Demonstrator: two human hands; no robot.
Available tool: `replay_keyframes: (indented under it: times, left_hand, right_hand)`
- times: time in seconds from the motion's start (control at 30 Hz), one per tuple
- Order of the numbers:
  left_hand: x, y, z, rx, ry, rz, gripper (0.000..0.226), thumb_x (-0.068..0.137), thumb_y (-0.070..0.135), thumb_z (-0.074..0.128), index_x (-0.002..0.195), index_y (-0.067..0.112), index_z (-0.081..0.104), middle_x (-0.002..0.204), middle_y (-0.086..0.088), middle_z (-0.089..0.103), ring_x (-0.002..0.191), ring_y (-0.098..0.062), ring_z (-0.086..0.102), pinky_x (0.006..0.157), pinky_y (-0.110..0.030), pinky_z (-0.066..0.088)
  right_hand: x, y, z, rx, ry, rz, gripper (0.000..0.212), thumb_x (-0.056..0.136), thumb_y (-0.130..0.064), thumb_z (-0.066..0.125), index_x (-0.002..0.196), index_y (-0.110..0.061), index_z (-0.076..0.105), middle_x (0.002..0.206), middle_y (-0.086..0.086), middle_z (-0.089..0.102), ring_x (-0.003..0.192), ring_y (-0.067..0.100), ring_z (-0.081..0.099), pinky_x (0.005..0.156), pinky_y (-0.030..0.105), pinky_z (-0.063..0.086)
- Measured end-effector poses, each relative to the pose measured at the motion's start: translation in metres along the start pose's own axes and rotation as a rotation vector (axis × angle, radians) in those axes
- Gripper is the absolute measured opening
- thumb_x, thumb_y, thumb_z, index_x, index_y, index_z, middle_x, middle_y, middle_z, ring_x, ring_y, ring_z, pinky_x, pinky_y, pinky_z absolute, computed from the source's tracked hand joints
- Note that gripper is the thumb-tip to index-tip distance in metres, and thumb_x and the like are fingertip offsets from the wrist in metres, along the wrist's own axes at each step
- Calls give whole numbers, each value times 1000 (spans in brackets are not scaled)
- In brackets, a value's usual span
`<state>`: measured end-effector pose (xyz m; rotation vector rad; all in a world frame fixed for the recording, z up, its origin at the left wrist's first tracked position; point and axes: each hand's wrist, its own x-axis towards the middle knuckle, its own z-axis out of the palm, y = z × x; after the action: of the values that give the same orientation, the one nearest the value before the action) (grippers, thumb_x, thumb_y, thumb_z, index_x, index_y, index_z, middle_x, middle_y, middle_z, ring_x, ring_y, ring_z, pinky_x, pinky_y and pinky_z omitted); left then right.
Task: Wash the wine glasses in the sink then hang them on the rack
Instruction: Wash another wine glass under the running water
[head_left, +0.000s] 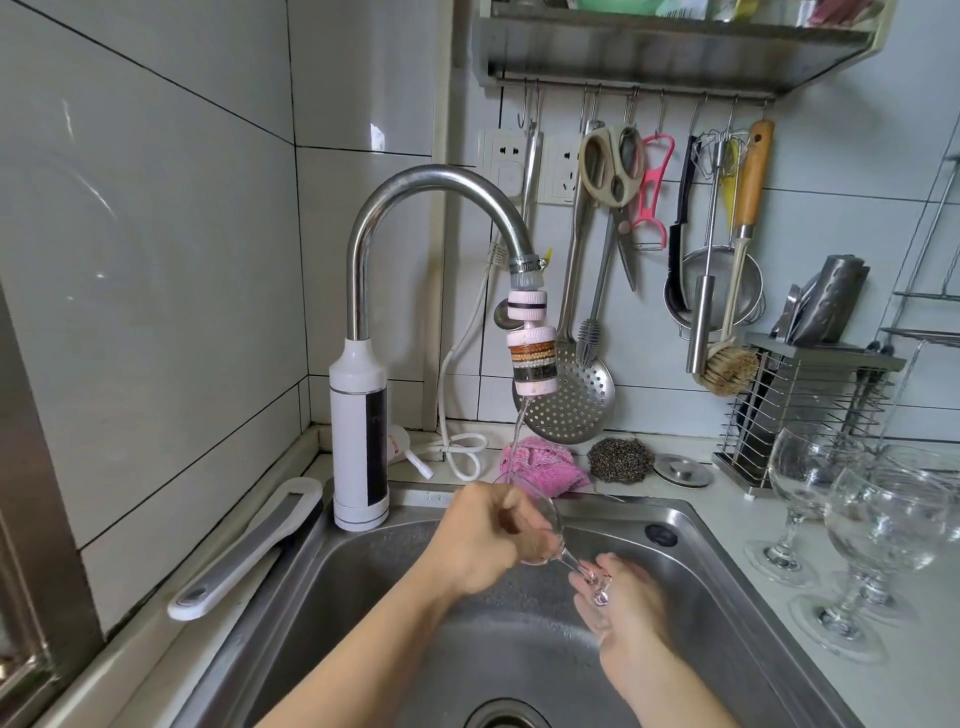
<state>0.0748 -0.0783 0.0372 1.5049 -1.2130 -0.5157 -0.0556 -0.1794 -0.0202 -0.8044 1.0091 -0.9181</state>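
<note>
The brushed steel sink (363, 597) looks matt; the curved chrome tap (431, 176) at its eleven o'clock gleams. The clear wine glass (553, 519) is smooth and wet, the pink knitted cloth (540, 462) at twelve o'clock fuzzy.

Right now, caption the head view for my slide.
Left hand grips the wine glass under the running tap, right hand holds its stem, over the sink.

Two bare forearms (374, 644), uncovered to the picture's lower edge, bare left hand (475, 540), bare right hand (631, 618)
</note>
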Motion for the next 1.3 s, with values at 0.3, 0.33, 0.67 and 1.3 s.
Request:
replay_keyframes:
  times: [0.3,0.33,0.67,1.3]
  left_hand:
    - [-2,-5,3,119,138,10,32,74,21,90,64,11,61,58,6,60,53,-7,49,55,-17,41]
    - [0,-4,2,99,141,-10,28,79,23,87,69,9,65,61,5,64,55,-7,53,55,-17,42]
    - [-2,-4,-2,-92,-51,17,6,89,-4,72,87,1,74,69,4,73,62,-8,67,64,-21,56]
    - [6,-15,-9,32,44,0,12,75,21,88,75,22,76,72,8,73,66,-6,64,68,-20,50]
  right_hand:
    - [-4,-1,-1,37,-20,79,13,104,-15,47,92,-15,53,93,19,59,75,32,62,63,43,55]
    - [-4,-1,0,64,-23,57,15,104,-13,46,91,-16,52,93,16,57,76,31,62,64,42,54]
    - [1,1,-6,59,-9,204,12,95,-16,63,97,-5,58,99,25,55,69,29,58,46,40,59]
    - [0,-4,-6,160,31,90,8,94,-9,49,87,-10,51,89,22,62,89,40,68,78,46,54]
